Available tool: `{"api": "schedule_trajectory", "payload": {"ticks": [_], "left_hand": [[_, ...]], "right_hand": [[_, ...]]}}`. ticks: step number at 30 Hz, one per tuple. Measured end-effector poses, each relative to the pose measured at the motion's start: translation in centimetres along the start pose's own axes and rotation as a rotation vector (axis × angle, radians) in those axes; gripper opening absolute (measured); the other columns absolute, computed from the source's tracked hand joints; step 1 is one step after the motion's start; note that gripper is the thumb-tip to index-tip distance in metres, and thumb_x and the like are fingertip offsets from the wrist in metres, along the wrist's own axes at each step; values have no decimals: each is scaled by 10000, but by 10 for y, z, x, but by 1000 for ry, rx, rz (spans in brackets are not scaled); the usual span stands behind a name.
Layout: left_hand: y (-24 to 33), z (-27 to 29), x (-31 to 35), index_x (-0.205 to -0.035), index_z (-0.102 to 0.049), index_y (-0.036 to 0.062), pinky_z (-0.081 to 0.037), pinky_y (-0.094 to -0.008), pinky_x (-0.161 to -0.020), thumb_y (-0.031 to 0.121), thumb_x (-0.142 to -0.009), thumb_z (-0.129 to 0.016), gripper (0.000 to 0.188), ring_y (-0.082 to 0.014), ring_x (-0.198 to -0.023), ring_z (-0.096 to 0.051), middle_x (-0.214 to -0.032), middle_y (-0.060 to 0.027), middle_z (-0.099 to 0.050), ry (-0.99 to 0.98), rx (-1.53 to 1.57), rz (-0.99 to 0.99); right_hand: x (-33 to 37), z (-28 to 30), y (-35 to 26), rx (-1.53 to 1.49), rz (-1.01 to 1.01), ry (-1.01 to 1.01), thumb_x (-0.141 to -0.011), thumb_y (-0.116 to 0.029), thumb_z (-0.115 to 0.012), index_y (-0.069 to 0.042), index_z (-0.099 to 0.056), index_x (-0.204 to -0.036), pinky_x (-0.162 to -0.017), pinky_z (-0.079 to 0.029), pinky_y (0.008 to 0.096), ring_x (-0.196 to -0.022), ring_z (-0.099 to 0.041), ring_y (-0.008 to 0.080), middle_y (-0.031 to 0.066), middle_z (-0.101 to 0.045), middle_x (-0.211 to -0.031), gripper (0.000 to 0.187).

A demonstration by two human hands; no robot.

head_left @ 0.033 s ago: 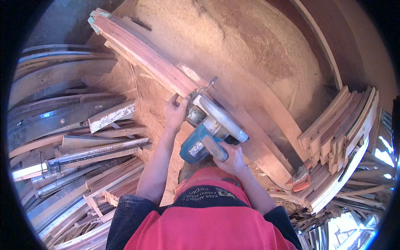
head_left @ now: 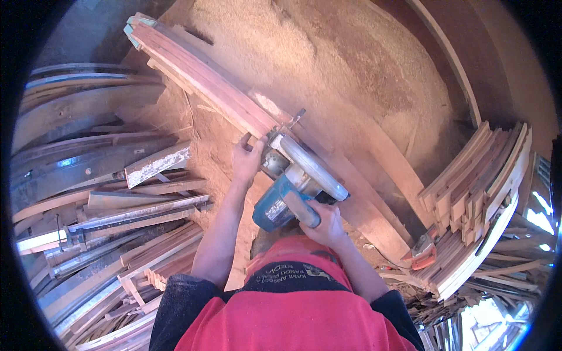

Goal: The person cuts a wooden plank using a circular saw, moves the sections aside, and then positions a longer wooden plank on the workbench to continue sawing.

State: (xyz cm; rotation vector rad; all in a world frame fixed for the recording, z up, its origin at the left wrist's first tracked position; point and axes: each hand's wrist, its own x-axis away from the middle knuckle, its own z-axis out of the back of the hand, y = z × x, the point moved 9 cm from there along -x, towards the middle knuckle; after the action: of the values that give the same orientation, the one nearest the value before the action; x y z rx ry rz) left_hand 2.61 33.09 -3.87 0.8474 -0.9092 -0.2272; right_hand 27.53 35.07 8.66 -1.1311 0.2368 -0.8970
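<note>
Barely anything has moved since the earlier frame: your two hands, the saw and the boards stand almost exactly as they did. Pale sawdust (head_left: pixel 363 76) spreads over the ground beyond both grips. To the left of your left grip lies a broad heap of loose boards (head_left: pixel 88 155), many curved, lying roughly side by side, perhaps so that each can be picked out.

Ahead of your left grip, a long bundle of boards (head_left: pixel 205 79) runs up and away to the left, its near end meeting the front of the saw. Well to the right of your right grip, curved boards are stacked (head_left: pixel 471 181) with their bends matching, which probably lets them nest.

You have the blue power saw (head_left: pixel 271 206) between your grips, over the boards, its nose toward the bundle. Your right grip (head_left: pixel 325 222) is curled closed round its rear handle (head_left: pixel 303 210), likely to steer and carry its weight. Your left grip (head_left: pixel 248 157) has thumb and fingers partly spread at the bundle's near end, beside the saw's front, perhaps to steady one or the other; you cannot tell which it pinches, if either. An orange tool (head_left: pixel 424 254) lies right of your right grip, near the stack.
</note>
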Motion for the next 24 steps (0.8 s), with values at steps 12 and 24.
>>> {"api": "schedule_trajectory", "payload": {"ticks": [12, 24], "left_hand": [[-9, 8, -20, -1390, -475, -166, -482, -291, -525, 400, -835, -769, 845, -131, -597, -606, -707, -77, -616, 0, 53, -24], [6, 19, -26, -1387, -467, -178, -496, -290, -544, 398, -838, -771, 852, -139, -621, -623, -717, -78, -628, 12, 7, -14]], "right_hand": [[-12, -7, -4, 3, -52, -25, -678, -129, -781, -15, -687, -1099, -748, -572, 430, -815, -719, 378, 207, -723, -913, 446], [-24, -13, -12, -14, -19, -21, -686, -86, -762, 7, -679, -1079, -736, -567, 421, -818, -721, 370, 205, -719, -901, 413]]}}
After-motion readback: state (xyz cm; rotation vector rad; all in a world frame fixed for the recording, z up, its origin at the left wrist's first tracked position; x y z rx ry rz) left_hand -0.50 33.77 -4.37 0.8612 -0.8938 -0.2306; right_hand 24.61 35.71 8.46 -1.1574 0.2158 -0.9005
